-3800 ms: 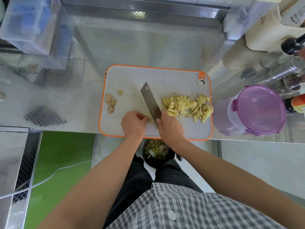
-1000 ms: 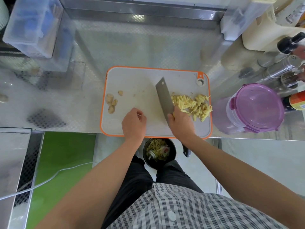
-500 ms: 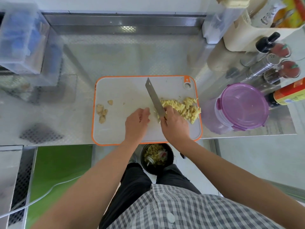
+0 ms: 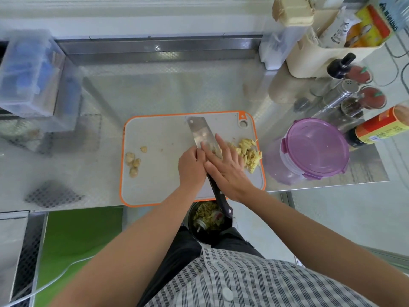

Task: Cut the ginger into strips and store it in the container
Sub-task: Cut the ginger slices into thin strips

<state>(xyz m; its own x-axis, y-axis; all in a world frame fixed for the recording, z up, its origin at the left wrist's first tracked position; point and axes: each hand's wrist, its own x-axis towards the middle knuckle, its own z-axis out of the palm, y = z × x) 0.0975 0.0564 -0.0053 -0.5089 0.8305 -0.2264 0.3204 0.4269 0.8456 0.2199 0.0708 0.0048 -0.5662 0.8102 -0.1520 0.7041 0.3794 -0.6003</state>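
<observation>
Steel counter (image 4: 177,85), one head view only. Orange-rimmed cutting board (image 4: 155,189) sits at the near edge, in front of me.

Cleaver (image 4: 200,131) lies tilted across the board, blade pointing far-left, dark handle sticking out past the near edge over a black bin of scraps (image 4: 209,222) below.

My left hand (image 4: 191,167) is curled at the left side of the blade, fingers narrow, touching the metal. Can't tell whether it actually grips the knife or just steadies it. My right hand (image 4: 228,165) is flat, fingers spread wide, lying over the blade face, holding nothing. Looks like I'm wiping stuck pieces off the steel.

Ginger strips (image 4: 247,151) are piled on the right part of the board, just right of my right hand. Trimmed ginger ends (image 4: 132,162) sit on the left side, well apart from the pile.

Container (image 4: 309,151), purple, lid closed, stands on the counter just right of the board. Nothing stored yet.

Risks, my read:
- bare fingers sliding along the blade → cut if they drift to the edge
- handle overhangs the counter → a loose hold tips the cleaver off
- pile sits close to the right rim → a careless sweep pushes strips onto the counter
- lid must come off first
</observation>
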